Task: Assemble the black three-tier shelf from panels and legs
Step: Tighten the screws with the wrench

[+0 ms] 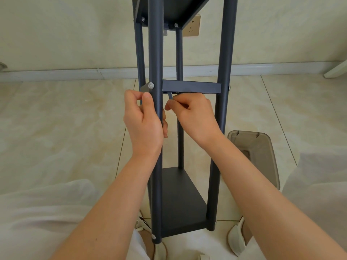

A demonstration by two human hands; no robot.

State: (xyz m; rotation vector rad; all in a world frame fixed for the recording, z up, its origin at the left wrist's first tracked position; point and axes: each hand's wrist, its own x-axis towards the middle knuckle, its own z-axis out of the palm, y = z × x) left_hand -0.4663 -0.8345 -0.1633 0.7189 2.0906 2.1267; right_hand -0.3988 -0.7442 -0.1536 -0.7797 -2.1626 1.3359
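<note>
Floor: pale glossy beige tile floor, meeting a cream wall at a white skirting.
Shelf: tall black metal three-tier shelf, standing upright on the floor directly before the seated person, between their feet.
Front-left leg: round black tube leg, nearest the camera, running past all three tiers.
Bottom panel: flat black rectangular board, seated low between the legs.
Middle panel: black board seen edge-on, spanning the two front legs at hand height.
Box: smoky translucent plastic box, on the floor just right of the shelf.
Left hand: fingers wrapped round the front-left leg, thumb lying up along it just below the middle panel.
Right hand: fingertips pinched tight on the key.
Key: small grey metal hex key, its tip reaching up to the underside of the middle panel.
</note>
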